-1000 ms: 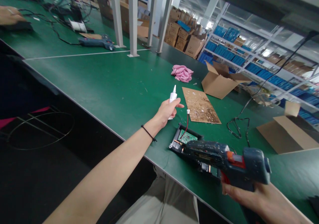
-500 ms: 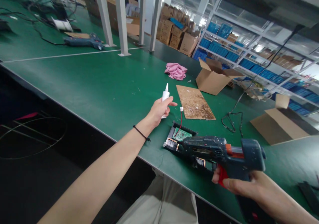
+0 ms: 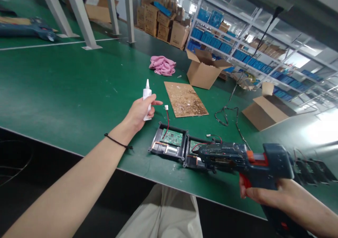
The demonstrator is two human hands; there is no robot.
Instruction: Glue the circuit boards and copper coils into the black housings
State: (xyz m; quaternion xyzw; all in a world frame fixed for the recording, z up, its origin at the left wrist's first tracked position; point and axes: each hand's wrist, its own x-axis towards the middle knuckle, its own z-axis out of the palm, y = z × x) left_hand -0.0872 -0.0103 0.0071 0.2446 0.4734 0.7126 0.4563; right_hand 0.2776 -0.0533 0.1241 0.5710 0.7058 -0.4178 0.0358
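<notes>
My left hand (image 3: 141, 113) is closed around a white tube with a pointed nozzle (image 3: 147, 93), its tip upward and its index finger stretched out to the right. My right hand (image 3: 274, 195) grips a dark blue glue gun (image 3: 237, 157) by its handle, fingers at the red trigger. The gun's nozzle is over the second of two black plastic housings (image 3: 199, 160) lying side by side. The other housing (image 3: 169, 153), nearer my left hand, shows a green circuit board (image 3: 173, 137) and a red wire ending in a white connector (image 3: 166, 107). The gun hides part of the second housing.
Beyond the housings lies a stained cardboard sheet (image 3: 186, 100), with a pink cloth (image 3: 162, 66) behind it. Open cardboard boxes (image 3: 203, 72) stand farther back. A black cable (image 3: 224, 116) trails over the green table (image 3: 79, 86). More black housings (image 3: 314, 171) lie at the right.
The view has swung right, so the table's things appear farther left. The glue gun has moved from over the left housing to the right one. My left hand keeps the tube.
</notes>
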